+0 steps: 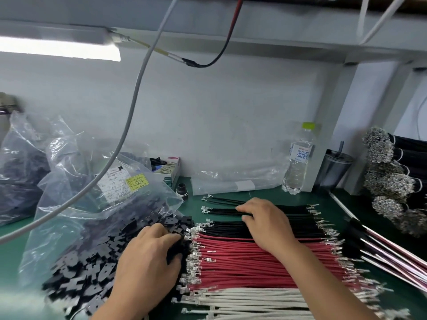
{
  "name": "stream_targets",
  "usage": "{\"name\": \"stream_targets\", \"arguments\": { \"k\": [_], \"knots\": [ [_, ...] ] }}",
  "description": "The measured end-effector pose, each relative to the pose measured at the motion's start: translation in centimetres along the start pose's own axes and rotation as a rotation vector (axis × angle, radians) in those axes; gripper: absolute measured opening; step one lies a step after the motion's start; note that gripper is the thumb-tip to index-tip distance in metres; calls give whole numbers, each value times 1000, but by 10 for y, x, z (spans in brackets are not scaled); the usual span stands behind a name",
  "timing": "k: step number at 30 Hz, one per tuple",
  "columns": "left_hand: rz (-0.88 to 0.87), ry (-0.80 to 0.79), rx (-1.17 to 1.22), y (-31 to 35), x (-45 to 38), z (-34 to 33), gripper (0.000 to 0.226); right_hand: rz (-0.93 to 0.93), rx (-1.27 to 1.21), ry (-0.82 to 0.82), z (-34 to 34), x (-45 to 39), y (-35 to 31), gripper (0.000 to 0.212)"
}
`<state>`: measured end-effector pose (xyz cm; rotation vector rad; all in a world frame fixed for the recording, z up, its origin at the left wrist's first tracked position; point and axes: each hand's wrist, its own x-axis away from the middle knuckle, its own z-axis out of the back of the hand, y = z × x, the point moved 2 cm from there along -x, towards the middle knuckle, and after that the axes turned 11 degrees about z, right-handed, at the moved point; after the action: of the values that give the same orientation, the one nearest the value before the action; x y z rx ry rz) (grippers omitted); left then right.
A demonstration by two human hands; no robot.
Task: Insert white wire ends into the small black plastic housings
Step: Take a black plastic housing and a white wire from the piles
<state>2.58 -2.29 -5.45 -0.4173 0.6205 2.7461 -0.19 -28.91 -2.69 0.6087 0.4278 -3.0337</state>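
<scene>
Left hand, lower centre of frame: grip curled down into the heap of small black plastic housings, fingertips among the pieces at the heap's right edge; whether a single housing is pinched cannot be told.

Right hand, centre right: fingers spread and nearly straight, laid flat on the black wires; grip holds nothing visible.

White wires, bottom centre of frame: a flat row, long axis running left to right across the frame, crimped metal ends at the left, just beside the housing heap. They lie toward the bottom edge from both hands, below the red wires. The right forearm passes over the red row; the left hand looks nearer the white terminal ends. Judged: no white wire is taken up yet.

Surroundings: clear plastic bag open around the housings; green worktop; water bottle and dark tumbler at the back right; bundled wires far right.
</scene>
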Motion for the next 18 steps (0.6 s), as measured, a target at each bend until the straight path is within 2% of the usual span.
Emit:
{"name": "stream_targets", "arguments": {
  "k": [6,9,13,18],
  "knots": [
    [45,16,-27,2,-2,2,26,-33,46,-167,-17,-21,9,25],
    [57,22,-41,2,-1,5,25,-24,56,-187,-14,-28,10,6],
    [62,109,-10,1,-1,7,31,-8,4,-217,-15,-31,12,7],
    [36,226,116,3,1,10,21,15,-23,-182,-15,-27,12,6]
  ]
}}
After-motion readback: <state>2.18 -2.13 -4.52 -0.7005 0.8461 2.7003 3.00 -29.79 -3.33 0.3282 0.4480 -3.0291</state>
